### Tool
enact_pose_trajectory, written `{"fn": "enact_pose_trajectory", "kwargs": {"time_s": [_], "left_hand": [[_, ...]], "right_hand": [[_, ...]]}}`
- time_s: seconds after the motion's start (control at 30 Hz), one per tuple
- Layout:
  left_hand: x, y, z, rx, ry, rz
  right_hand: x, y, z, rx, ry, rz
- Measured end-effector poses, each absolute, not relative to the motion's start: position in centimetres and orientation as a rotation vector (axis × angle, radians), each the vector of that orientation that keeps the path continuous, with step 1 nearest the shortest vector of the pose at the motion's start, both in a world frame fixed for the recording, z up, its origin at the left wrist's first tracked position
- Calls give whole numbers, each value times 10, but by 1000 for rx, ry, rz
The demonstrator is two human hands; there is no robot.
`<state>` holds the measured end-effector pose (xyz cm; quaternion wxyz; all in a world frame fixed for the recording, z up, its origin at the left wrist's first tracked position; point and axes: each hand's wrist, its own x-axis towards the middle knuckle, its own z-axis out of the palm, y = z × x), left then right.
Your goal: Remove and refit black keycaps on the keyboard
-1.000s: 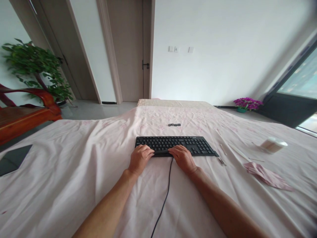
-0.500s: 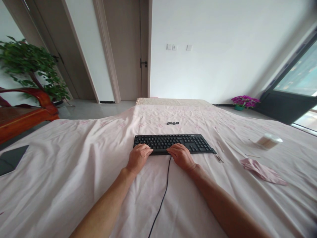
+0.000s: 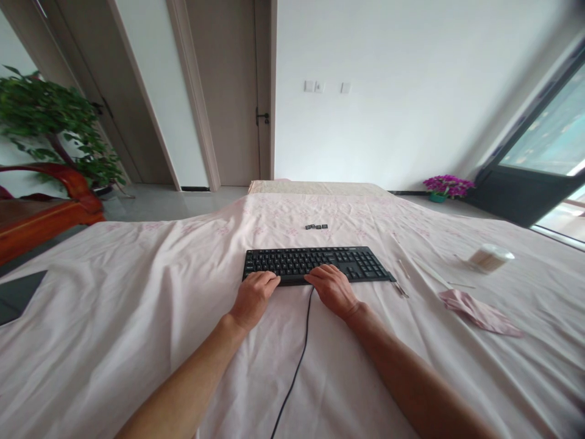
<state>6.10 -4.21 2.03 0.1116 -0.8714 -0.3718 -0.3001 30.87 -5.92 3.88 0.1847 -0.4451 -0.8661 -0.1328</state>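
Observation:
A black keyboard [image 3: 320, 261] lies on a pink sheet [image 3: 137, 305] covering the surface in front of me. Its black cable [image 3: 297, 366] runs back toward me between my arms. My left hand [image 3: 252, 294] sits at the keyboard's near edge on the left, with fingers bent over the edge onto the keys. My right hand [image 3: 333, 289] holds the near edge at the middle in the same way. Several loose black keycaps [image 3: 316, 227] lie in a row on the sheet just beyond the keyboard.
Thin sticks and a small metal tool [image 3: 398, 288] lie right of the keyboard. Farther right are a crumpled pink cloth [image 3: 478, 312] and a white tub [image 3: 490, 257]. A dark flat object [image 3: 16, 292] is at the left edge, with a wooden chair [image 3: 41, 210] and a plant [image 3: 55, 128] behind it.
Only the view has shifted slightly. Both hands stay at the keyboard's near edge, and the keyboard has not moved on the sheet.

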Motion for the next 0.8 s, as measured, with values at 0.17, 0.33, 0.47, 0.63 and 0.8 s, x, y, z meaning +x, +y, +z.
{"fn": "enact_pose_trajectory", "kwargs": {"time_s": [0.17, 0.33, 0.47, 0.63, 0.8], "left_hand": [[60, -44, 20, -2558, -1093, -891], [60, -47, 20, -2543, -1048, -837], [59, -50, 20, -2541, -1050, -801], [59, -51, 22, -2546, -1093, -788], [62, -53, 26, -2551, -1137, -741]], "right_hand": [[306, -61, 39, -1296, -2392, -343], [301, -64, 44, -1287, -2362, -379], [297, -64, 45, -1307, -2346, -396], [296, -65, 45, -1295, -2374, -399], [295, -65, 45, -1317, -2383, -392]]}}
